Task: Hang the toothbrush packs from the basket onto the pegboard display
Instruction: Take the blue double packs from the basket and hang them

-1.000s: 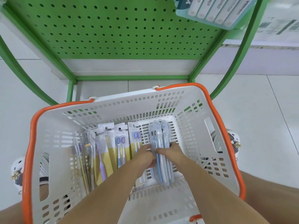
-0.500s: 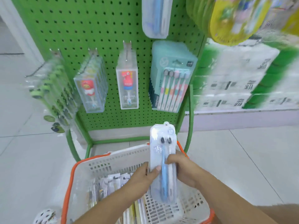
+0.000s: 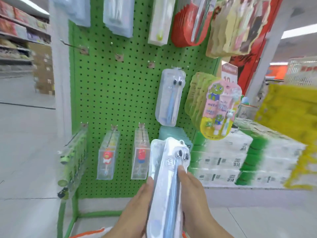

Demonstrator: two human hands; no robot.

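Holding a small stack of clear plastic toothbrush packs [image 3: 167, 177] upright between them, both hands sit low in the middle of the view, in front of the green perforated pegboard [image 3: 123, 93]. The left hand [image 3: 135, 208] lies against the stack's left edge with fingers fairly straight, thumb up along the side. The right hand [image 3: 193, 196] wraps the right edge, its thumb pressed on the front face just below the two black brush heads. The packs' hang tab points up, well below any free hook.

Above the stack, an identical clear pack with a blue and a white brush [image 3: 170, 98] hangs from a hook on the board's right half. To its left the board is bare across its middle band, where three metal hooks [image 3: 118, 56] stand empty; that stretch is the widest open room. Along the lower row hang clear boxes with red cartoon-handled brushes [image 3: 139, 155] and, at the board's left edge, a row of green-trimmed packs [image 3: 72, 152] sticking out sideways. A teal pack [image 3: 173, 133] sits directly behind the held stack's top. Off the right edge, round pink-and-yellow children's toothbrush cards [image 3: 221, 110] crowd close to the hanging clear pack. More pale packs hang along the top row, blurred.

An orange rim of the white basket [image 3: 92, 233] shows at the bottom edge, beside the display's green frame leg [image 3: 60, 219]. Pale tiled floor [image 3: 25, 152] runs off left; stacked white-and-green cartons [image 3: 240, 160] stand to the right.
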